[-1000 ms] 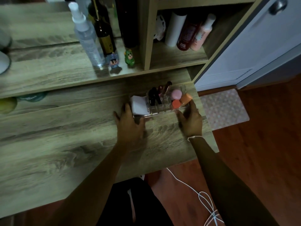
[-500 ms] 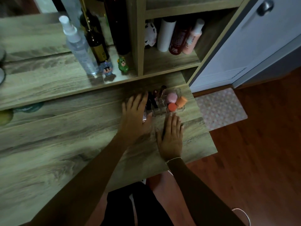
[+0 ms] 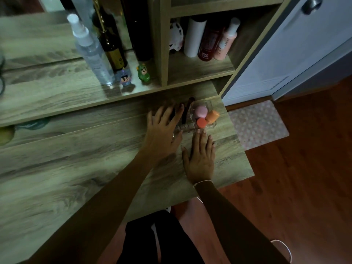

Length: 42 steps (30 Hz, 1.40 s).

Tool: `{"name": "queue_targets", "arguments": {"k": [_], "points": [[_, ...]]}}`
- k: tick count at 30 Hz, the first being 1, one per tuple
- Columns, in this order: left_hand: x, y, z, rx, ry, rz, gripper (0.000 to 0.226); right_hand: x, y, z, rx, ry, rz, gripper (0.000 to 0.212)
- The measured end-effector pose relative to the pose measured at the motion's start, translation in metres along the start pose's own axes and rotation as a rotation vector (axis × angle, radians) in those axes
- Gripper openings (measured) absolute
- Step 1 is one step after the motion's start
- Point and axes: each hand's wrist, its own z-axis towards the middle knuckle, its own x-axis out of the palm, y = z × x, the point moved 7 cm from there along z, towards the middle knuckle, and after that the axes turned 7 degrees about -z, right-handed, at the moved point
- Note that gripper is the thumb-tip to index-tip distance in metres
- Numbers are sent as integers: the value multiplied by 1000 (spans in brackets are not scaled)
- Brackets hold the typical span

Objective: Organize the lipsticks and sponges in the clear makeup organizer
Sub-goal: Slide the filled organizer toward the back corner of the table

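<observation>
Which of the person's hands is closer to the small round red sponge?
The right hand: its fingertips reach just short of the small round red sponge. The left hand lies flat further left, over the organizer's lipstick side.

Our right hand off the organizer side, now flat just below it, our left hand moved over its left end, covering the white compact

3 sponges sit in the organizer's right part, lipsticks left, on the desk
</observation>
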Motion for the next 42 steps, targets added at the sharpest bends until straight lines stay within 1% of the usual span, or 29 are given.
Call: {"name": "queue_targets", "arguments": {"k": [3, 14, 26, 31, 38, 42], "points": [[0, -1, 0, 28, -19, 16, 74, 0, 0, 0, 6, 2, -2, 72], [3, -3, 1, 23, 5, 15, 74, 0, 0, -1, 9, -8, -4, 74], [-1, -4, 1, 47, -11, 1, 74, 1, -1, -1, 13, 21, 1, 74], [-2, -3, -3, 27, -6, -8, 74, -1, 0, -1, 0, 30, -4, 73], [-11, 1, -13, -10, -41, -73, 70, -4, 0, -1, 7, 14, 20, 75], [-16, 3, -36, -27, -66, -136, 69, -7, 2, 0, 8, 4, 25, 77]]}}
